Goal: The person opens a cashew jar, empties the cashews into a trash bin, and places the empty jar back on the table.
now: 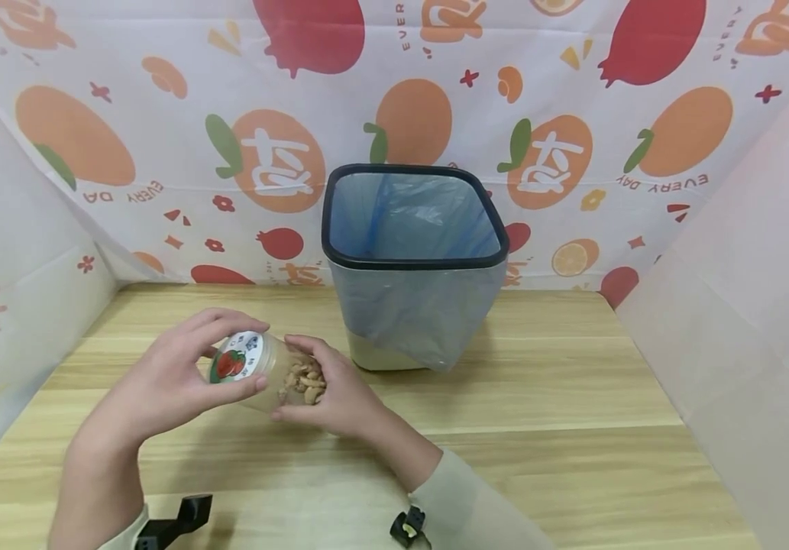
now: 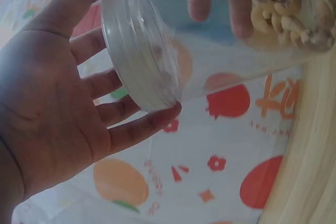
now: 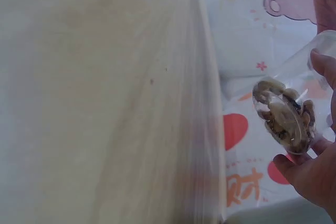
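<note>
A clear plastic jar (image 1: 276, 382) is held tilted above the tabletop between both hands. Its round lid (image 1: 237, 356) carries a printed label with a red picture and faces toward the left. Fingers and thumb of my left hand (image 1: 167, 376) grip this lid around its edge. My right hand (image 1: 346, 393) grips the body near the base, thumb on the near side. Pale, curved nuts resembling cashews (image 2: 294, 9) lie gathered at the bottom end of the jar; the right wrist view also shows the nuts (image 3: 286, 116) through the base.
A bin (image 1: 380, 355) with a black rim and a bluish plastic liner stands at the back, just right of the hands. A fruit-printed cloth (image 1: 284, 46) hangs behind the wood-grain table (image 1: 573, 458), and pale cloth sides (image 1: 765, 305) close it in.
</note>
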Available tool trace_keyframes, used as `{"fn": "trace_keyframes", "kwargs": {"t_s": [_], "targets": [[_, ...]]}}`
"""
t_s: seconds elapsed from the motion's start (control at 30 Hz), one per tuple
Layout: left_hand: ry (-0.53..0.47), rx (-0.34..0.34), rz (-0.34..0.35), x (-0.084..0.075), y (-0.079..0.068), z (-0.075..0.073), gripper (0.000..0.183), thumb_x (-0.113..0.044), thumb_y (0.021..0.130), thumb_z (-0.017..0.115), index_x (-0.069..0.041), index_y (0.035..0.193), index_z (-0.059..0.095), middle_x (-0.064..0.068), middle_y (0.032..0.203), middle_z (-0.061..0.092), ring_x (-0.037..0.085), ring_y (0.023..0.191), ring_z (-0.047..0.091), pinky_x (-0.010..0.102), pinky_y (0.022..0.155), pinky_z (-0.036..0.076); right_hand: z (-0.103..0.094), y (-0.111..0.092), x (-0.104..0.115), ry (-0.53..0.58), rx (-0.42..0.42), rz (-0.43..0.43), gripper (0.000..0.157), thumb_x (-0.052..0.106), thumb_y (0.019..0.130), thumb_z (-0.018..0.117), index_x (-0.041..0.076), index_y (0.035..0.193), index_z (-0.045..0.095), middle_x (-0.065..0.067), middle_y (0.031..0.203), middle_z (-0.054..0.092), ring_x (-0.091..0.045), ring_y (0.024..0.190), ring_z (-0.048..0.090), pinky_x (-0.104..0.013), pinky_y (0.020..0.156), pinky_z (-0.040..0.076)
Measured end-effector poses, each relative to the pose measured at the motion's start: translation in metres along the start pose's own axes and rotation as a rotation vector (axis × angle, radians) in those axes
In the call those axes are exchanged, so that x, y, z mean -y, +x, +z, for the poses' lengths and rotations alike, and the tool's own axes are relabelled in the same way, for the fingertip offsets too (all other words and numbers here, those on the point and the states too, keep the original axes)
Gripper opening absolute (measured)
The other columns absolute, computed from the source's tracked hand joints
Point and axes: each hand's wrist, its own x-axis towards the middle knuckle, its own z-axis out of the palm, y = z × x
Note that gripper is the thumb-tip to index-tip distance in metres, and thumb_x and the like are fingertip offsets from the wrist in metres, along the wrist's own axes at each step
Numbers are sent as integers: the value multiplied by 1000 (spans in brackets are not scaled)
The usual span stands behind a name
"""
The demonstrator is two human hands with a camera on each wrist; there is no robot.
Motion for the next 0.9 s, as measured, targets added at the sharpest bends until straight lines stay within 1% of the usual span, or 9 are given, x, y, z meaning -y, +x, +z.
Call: {"fn": "trace_keyframes", "kwargs": {"t_s": [0.1,0.17,0.37,0.5,0.63,0.77,0.83,0.9], "targets": [[-13,15,33,-8,4,4,61,-25,70,93,-35,123,64,-14,122,60,5,98,58,19,77,52,-10,-10,2,5,-20,-32,92,34,76,88,29,151,35,8,150,48,-9,135,48,-30,109,42],[-22,20,58,-12,5,6,64,-24,70,93,-36,125,63,-15,123,59,5,97,59,20,75,53,-16,-16,4,-1,-29,-48,94,34,75,89,28,151,35,7,150,48,-10,135,48,-29,109,43],[-43,18,135,-22,7,11,68,-22,68,94,-32,127,62,-13,124,60,3,99,59,18,77,54,-31,-30,12,-6,-46,-60,94,34,74,90,29,151,36,8,150,48,-10,135,49,-29,109,43],[-49,19,146,-28,8,13,68,-24,70,93,-32,129,61,-13,124,59,3,95,61,18,76,54,-39,-36,16,1,-58,-60,94,32,73,90,31,150,36,6,149,49,-14,133,51,-30,108,44],[-46,20,151,-33,9,15,67,-26,70,92,-32,129,61,-13,124,59,4,92,63,18,76,52,-45,-40,17,-24,-71,-88,94,32,73,90,28,151,37,7,150,48,-11,134,49,-30,110,43],[-30,20,164,-36,11,18,65,-28,70,92,-31,128,62,-14,125,58,3,100,60,17,78,50,-51,-43,17,-42,-81,-98,95,31,72,91,23,151,38,8,150,47,-9,136,47,-30,112,41],[-28,20,180,-37,12,20,64,-28,70,92,-29,127,63,-13,125,58,3,106,57,17,80,50,-54,-46,16,-48,-82,-101,95,30,72,91,21,150,38,7,150,48,-10,136,48,-31,112,41],[-32,18,197,-39,12,21,62,-27,70,92,-27,126,65,-13,125,58,4,110,56,17,82,49,-56,-49,17,-58,-80,-100,95,30,72,92,21,150,38,4,150,49,-10,136,48,-31,112,41]]}}
